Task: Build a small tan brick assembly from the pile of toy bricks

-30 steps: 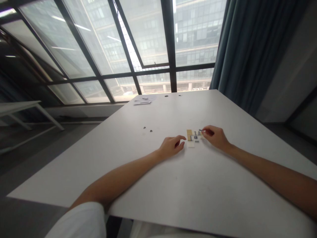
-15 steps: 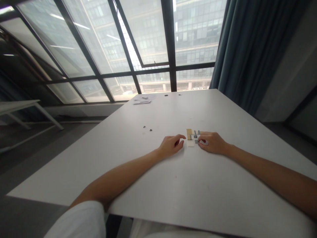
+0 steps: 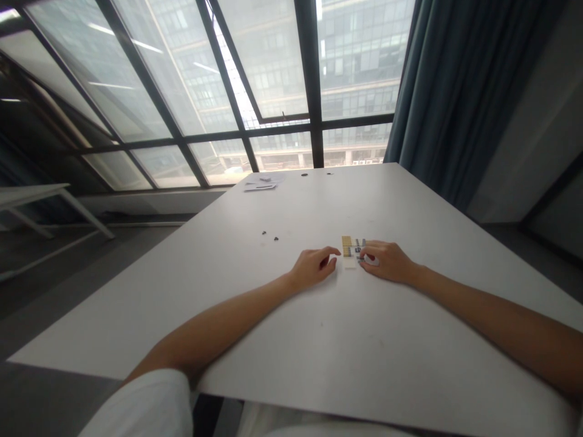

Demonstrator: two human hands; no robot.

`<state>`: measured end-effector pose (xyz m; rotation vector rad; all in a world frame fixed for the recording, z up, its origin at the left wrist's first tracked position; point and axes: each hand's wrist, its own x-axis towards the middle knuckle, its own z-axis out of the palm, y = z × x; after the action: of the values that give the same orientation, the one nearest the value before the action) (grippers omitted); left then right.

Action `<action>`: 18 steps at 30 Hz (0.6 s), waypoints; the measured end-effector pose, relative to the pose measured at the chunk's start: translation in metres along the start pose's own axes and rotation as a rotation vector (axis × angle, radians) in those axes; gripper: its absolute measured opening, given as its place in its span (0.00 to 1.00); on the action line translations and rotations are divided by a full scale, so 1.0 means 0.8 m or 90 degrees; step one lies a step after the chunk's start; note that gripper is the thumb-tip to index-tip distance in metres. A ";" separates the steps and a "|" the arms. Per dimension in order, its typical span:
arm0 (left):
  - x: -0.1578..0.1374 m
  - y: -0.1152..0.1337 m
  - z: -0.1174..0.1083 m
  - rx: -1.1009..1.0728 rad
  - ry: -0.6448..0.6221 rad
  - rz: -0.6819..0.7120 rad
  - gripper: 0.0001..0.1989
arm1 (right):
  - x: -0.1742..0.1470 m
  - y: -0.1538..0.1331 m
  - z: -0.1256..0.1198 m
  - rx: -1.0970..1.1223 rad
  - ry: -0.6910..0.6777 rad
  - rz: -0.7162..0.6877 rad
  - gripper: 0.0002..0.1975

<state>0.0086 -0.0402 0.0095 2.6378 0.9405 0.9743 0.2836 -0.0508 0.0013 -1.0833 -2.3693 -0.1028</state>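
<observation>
Set of small pieces lies on the white table (image 3: 291,340), right of frame centre, between the two hands: a yellow patterned piece (image 3: 347,241) at the upper left of the group, a pale square (image 3: 350,263) below it, a dark-and-light piece (image 3: 357,249) between, the rest too small to identify. Judged light, stiff and likely to slide on the smooth top; fragility unclear. Best hold probably a fingertip pinch on opposite edges. Left hand (image 3: 313,266): half open, thumb and index finger curved apart, holding nothing visible, index tip just beside the yellow piece's left side. Right hand (image 3: 387,262): fingers curled, tips at the group's right edge by a small grey piece (image 3: 359,260); cannot tell whether they grip it.
</observation>
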 end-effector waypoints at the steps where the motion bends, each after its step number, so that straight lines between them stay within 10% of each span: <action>1: 0.000 0.000 0.000 -0.001 0.000 0.001 0.12 | 0.000 0.000 0.001 -0.001 0.002 0.007 0.04; 18: -0.001 -0.003 0.001 0.003 -0.006 0.000 0.12 | 0.001 0.003 0.003 -0.002 0.037 0.053 0.03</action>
<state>0.0072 -0.0392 0.0078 2.6435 0.9416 0.9592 0.2842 -0.0478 -0.0006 -1.1630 -2.2705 -0.1066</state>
